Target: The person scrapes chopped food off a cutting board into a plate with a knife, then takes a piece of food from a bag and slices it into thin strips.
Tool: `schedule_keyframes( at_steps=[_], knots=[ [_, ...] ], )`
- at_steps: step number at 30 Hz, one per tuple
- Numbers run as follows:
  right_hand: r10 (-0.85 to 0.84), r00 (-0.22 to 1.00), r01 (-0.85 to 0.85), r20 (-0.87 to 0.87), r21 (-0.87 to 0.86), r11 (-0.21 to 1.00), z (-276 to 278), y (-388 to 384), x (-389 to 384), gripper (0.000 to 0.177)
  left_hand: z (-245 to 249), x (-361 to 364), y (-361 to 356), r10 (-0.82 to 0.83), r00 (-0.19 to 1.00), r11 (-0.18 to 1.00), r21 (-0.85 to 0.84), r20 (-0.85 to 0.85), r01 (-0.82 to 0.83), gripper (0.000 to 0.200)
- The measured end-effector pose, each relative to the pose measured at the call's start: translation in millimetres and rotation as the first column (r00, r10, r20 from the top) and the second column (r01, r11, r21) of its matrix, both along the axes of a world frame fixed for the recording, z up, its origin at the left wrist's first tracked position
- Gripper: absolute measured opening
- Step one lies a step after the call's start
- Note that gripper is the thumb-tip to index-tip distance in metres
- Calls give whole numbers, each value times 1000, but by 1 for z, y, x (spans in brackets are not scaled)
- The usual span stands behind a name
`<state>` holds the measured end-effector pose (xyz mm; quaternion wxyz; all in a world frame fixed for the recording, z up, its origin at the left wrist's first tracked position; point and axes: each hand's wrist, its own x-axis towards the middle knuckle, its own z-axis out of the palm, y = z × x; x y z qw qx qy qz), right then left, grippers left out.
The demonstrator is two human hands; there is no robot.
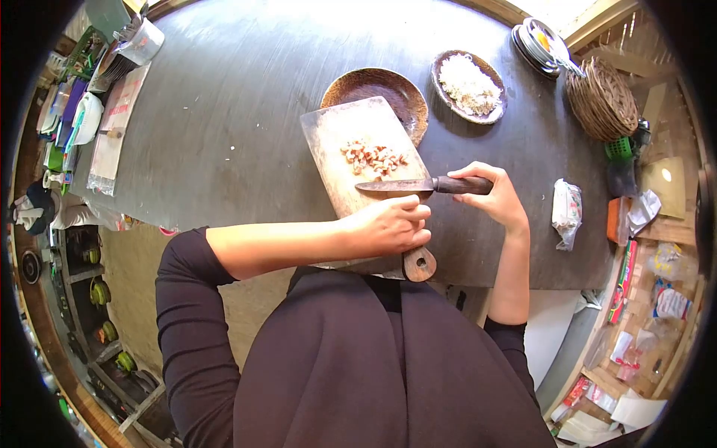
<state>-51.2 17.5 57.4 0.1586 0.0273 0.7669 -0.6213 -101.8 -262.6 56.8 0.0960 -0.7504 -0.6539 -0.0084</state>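
My right hand [494,196] grips a knife [467,185] by its dark handle. The blade points left and lies across the cutting board, just below a small heap of chopped brown-and-white pieces [371,158]. My left hand [390,226] is closed at the near end of the wooden cutting board [332,142], fingers curled at its right edge above the holed handle. The board's far end overlaps a brown speckled bowl [373,78] and hides part of it. Right of that bowl stands a second brown bowl [499,82] filled with white shredded food [469,84].
A stack of plates [532,46] and woven baskets [603,101] sit at the far right of the dark table [246,104]. Nearer lies a plastic-wrapped packet [567,209]. On the left are a utensil container [142,45] and a flat plastic-covered package [119,123].
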Motion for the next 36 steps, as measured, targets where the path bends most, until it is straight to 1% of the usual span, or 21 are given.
schedule_keyframes(
  at_steps=[2,4,6,8,10,11,14,15,18,19,20,25,26,28,31,36],
  knots=[
    [-21,997,20,-81,-13,1000,-4,1,-6,39,-1,-4,-1,-6,1000,1000,21,12,6,20],
    [-16,998,17,-60,14,1000,-5,2,-14,38,-4,-8,-1,-13,997,1000,25,75,11,20],
    [-35,998,36,-58,11,999,-11,5,-22,37,-6,-10,0,-19,996,999,45,83,15,20],
    [-42,997,41,-58,-8,999,-17,7,-28,37,-9,-12,1,-23,995,998,64,92,17,19],
    [-67,991,59,-115,-73,996,-24,10,-36,39,-9,-14,2,-20,990,998,65,141,11,19],
    [-39,992,42,-124,25,999,-24,13,-40,40,-10,-16,1,-21,990,998,64,142,12,19],
    [-43,990,51,-137,56,997,-26,16,-52,42,-10,-20,2,-13,989,997,76,148,2,18],
    [-25,980,48,-199,112,993,-28,16,-56,42,-9,-21,2,-6,987,999,55,160,-3,18],
    [-41,974,70,-224,123,990,-33,18,-67,40,-5,-25,3,-7,984,1000,20,177,4,17],
    [-72,981,87,-179,79,993,-32,19,-68,40,-3,-26,3,-15,984,1000,7,178,14,18],
    [-72,981,88,-179,79,993,-33,19,-70,40,-2,-27,4,-15,984,1000,7,178,14,18],
    [-112,968,127,-224,54,990,-41,21,-76,40,-3,-28,5,-16,982,1000,2,187,16,17],
    [-114,968,129,-223,55,990,-42,21,-77,40,-4,-27,5,-19,982,1000,3,187,19,17],
    [-102,961,137,-257,122,983,-43,22,-78,39,-4,-27,5,-13,984,1000,-2,176,14,17],
    [-135,962,163,-239,105,981,-39,21,-77,39,-7,-26,5,-9,986,1000,-5,166,10,16],
    [-148,959,182,-241,126,975,-42,23,-85,39,-9,-24,5,-5,987,1000,-12,160,7,17]
  ],
)
